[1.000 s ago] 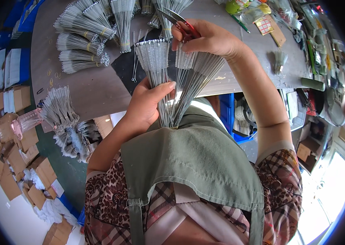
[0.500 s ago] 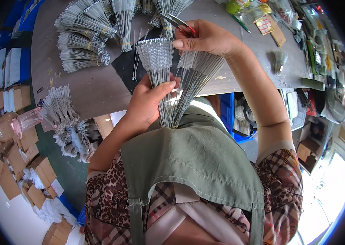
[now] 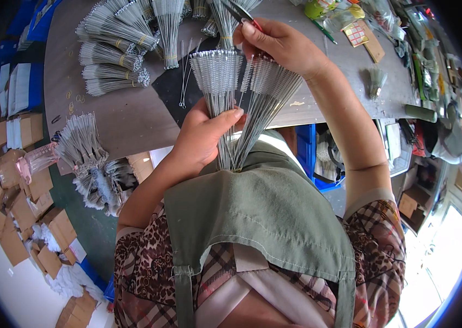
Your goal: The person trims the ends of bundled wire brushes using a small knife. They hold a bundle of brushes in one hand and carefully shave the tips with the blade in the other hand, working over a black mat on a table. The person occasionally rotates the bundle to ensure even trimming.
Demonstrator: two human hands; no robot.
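Note:
My left hand is closed round the left part of a bundle of thin wire brushes, with bristled ends up and bare twisted stems down. The bundle splits into two fans, and the right fan leans away to the right. Near my apron, a yellow band gathers the stems at the bottom. Above the right fan, my right hand grips red-handled scissors, their dark pointed blades directed up and left. Its lower fingers are partly hidden behind the brush tips.
Banded brush bundles lie across the back left of the table. Several loose brushes rest on a black mat. More brushes hang over the left edge. A small bundle and a green roll are at right.
My right hand has moved slightly up and right with the scissors, away from the left fan's tips. The left fan has shifted slightly right in my left hand.

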